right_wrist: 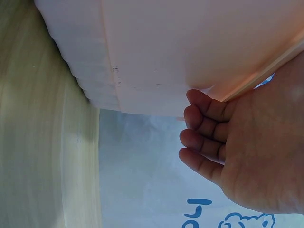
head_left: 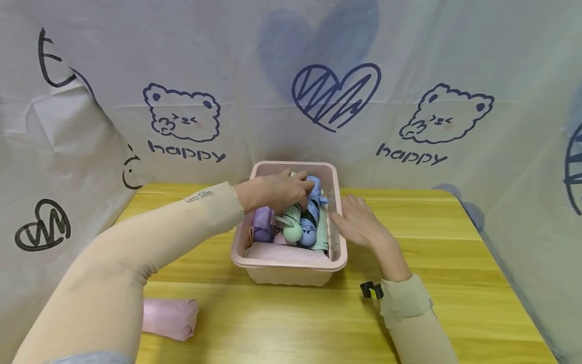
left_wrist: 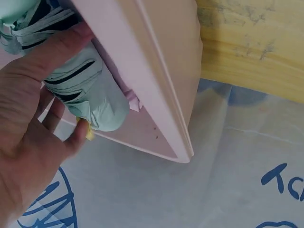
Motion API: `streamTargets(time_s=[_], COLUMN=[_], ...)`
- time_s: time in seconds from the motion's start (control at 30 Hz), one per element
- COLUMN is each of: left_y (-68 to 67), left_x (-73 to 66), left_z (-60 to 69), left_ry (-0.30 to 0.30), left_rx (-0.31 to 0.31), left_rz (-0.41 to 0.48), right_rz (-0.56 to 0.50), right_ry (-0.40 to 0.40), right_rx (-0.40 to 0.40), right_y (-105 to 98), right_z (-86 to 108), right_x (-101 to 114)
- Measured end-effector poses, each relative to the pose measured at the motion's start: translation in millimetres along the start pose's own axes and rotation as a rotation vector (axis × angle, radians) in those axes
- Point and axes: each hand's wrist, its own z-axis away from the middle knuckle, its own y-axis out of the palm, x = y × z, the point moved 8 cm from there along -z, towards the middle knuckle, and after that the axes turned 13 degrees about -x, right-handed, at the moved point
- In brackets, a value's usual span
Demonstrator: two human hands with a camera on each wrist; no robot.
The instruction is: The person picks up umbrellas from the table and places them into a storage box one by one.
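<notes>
A pale pink plastic bin [head_left: 291,263] stands on the table and holds several rolled-up folded umbrellas. My left hand [head_left: 285,191] reaches into it from the left. In the left wrist view, its thumb and fingers grip a mint-green folded umbrella [left_wrist: 90,90] with black stripes and a small yellow tag. Beside it lies a light blue folded umbrella [head_left: 309,220] with a round knob, close to my left fingertips. A purple roll [head_left: 262,222] is at the bin's left side. My right hand [head_left: 362,222] stays outside at the right rim, fingers loosely bent, holding nothing.
On the wooden table [head_left: 282,323], a shiny pink rolled bundle [head_left: 170,318] lies at the front left, partly behind my left arm. A black clip-like piece [head_left: 372,290] sits by my right cuff. A printed white cloth [head_left: 273,131] hangs behind the bin.
</notes>
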Motion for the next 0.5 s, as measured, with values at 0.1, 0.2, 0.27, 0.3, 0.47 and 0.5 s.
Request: streamTargets(time_s=[0.1, 0.2, 0.27, 0.3, 0.47, 0.5], left_y=[0.1, -0.5, -1.0, -1.2, -2.8, -3.2], left_x=[0.3, 1.2, 2.9, 3.8, 5.6, 5.5], left_z=[1.8, 4.0, 5.7, 6.6, 10.3, 11.0], left_ry=[-0.009, -0.016, -0.034, -0.045, -0.089, -0.092], left_rx=[0.008, -0.001, -0.005, -0.005, -0.002, -0.002], left_rz=[0.022, 0.066, 0.110, 0.134, 0.214, 0.217], right_rz=[0.002, 0.001, 0.001, 0.003, 0.007, 0.005], right_ry=[0.002, 0.002, -0.001, -0.001, -0.009, -0.009], right_rx=[0.004, 0.005, 0.005, 0.006, 0.002, 0.000], right_y=[0, 0, 0, 0, -1, -1], right_z=[-0.8, -1.5, -1.5, -1.5, -1.5, -1.6], right_x=[0, 0, 0, -1, 0, 0])
